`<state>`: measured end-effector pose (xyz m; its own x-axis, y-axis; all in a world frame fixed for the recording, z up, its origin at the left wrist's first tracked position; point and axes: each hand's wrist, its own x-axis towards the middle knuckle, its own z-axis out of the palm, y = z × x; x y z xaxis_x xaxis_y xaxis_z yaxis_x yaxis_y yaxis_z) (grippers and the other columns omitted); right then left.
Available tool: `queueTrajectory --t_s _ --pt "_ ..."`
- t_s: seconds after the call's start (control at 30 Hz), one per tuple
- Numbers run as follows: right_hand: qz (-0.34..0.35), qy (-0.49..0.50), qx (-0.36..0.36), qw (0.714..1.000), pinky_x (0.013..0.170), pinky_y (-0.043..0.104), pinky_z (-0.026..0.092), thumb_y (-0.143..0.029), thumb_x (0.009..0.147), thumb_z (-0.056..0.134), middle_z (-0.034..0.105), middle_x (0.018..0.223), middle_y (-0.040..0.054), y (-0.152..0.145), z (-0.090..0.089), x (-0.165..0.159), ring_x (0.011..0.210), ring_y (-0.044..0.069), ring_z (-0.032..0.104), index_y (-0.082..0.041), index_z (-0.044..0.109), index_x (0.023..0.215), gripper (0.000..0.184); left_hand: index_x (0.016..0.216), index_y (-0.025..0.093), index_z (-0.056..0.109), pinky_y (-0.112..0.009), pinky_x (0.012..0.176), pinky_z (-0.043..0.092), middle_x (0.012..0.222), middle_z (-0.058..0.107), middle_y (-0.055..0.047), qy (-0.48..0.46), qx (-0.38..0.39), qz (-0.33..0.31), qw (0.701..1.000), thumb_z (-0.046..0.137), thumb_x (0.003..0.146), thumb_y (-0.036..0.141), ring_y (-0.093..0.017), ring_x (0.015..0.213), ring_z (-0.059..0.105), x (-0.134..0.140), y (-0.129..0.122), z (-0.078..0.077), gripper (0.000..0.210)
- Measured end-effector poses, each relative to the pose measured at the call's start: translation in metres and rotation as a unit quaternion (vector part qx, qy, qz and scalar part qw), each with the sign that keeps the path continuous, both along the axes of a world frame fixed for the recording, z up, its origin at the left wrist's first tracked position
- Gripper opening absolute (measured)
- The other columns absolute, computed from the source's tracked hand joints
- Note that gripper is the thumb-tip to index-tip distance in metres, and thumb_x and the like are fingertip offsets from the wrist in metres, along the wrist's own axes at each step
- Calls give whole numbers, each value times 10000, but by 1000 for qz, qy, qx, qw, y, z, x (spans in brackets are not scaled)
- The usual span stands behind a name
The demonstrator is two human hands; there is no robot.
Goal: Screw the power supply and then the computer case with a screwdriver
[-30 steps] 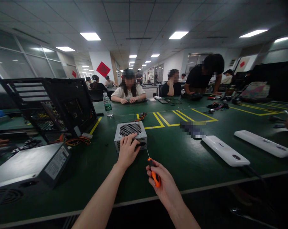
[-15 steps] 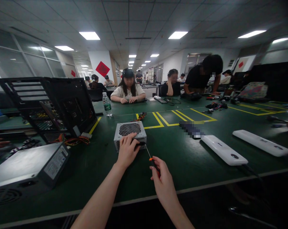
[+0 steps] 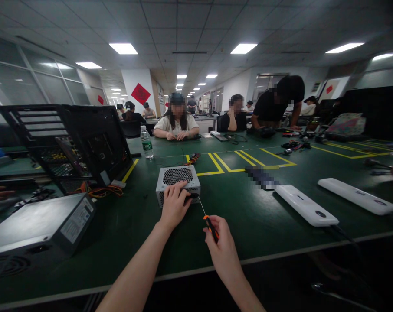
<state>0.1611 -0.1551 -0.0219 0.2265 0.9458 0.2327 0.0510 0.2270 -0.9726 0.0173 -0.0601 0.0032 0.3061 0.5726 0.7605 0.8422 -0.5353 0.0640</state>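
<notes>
A grey computer power supply (image 3: pixel 160 187) with a honeycomb grille on top stands in the middle of the green table. My left hand (image 3: pixel 175 203) grips its near side, fingers bent over the top edge and thumb by a black part (image 3: pixel 194 196) on the near face. Much of that face is hidden behind the hand. In my right hand (image 3: pixel 220 238) is a screwdriver (image 3: pixel 211 228) with an orange and black handle. Its thin shaft slants up and left to the near face of the power supply, beside the black part; the tip's exact contact is too small to tell.
A larger power supply (image 3: pixel 37 225) and an open black computer case (image 3: pixel 95 143) stand on the left. Behind is a water bottle (image 3: pixel 146 144). Two white elongated devices (image 3: pixel 305 206) lie at right. Yellow tape marks the table; several people sit or stand beyond it.
The screwdriver handle has turned a little in my right hand, showing more of its orange and black side. My left hand stays on the power supply.
</notes>
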Motion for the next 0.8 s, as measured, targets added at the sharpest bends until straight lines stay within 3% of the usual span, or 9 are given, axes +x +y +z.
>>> queueTrajectory --t_s 0.1,0.2,0.27,0.43,0.63,0.8 --pt "36 68 -26 997 506 238 452 -255 714 552 560 907 51 1 -2 0 750 165 560 -214 533 980 269 807 209 558 -431 892 305 1163 512 -88 -1 1 -1 1000 559 713 164 -246 1120 412 0 0 0 104" --pt "31 79 -37 996 409 207 402 -292 739 529 578 850 43 2 -1 1 649 145 556 -209 520 986 261 804 209 556 -428 893 305 1170 508 -88 2 0 -2 1000 553 720 170 -243 1118 414 0 0 0 93" --pt "21 70 -32 997 445 216 412 -284 733 542 584 832 36 3 0 2 634 136 550 -207 518 980 260 802 209 554 -422 893 306 1174 504 -86 4 -2 -1 1000 554 719 170 -241 1118 413 0 0 0 92" --pt "2 9 -22 1000 716 274 433 -202 626 651 584 837 18 5 0 2 772 149 559 -208 537 928 323 806 210 553 -420 894 305 1161 510 -82 -2 -1 1 1000 565 704 160 -242 1117 413 -1 0 0 114" --pt "66 23 -64 995 480 250 450 -285 730 545 581 821 45 9 -2 3 681 157 573 -185 475 916 223 805 206 545 -406 908 293 1176 500 -77 5 -10 1 1000 551 722 172 -229 1125 402 -1 0 1 90" --pt "74 70 -75 992 449 224 420 -304 725 543 585 779 40 14 -3 9 648 141 555 -176 484 886 214 807 204 548 -403 908 292 1173 503 -74 6 -9 3 1000 556 720 178 -224 1123 402 -1 0 1 91"
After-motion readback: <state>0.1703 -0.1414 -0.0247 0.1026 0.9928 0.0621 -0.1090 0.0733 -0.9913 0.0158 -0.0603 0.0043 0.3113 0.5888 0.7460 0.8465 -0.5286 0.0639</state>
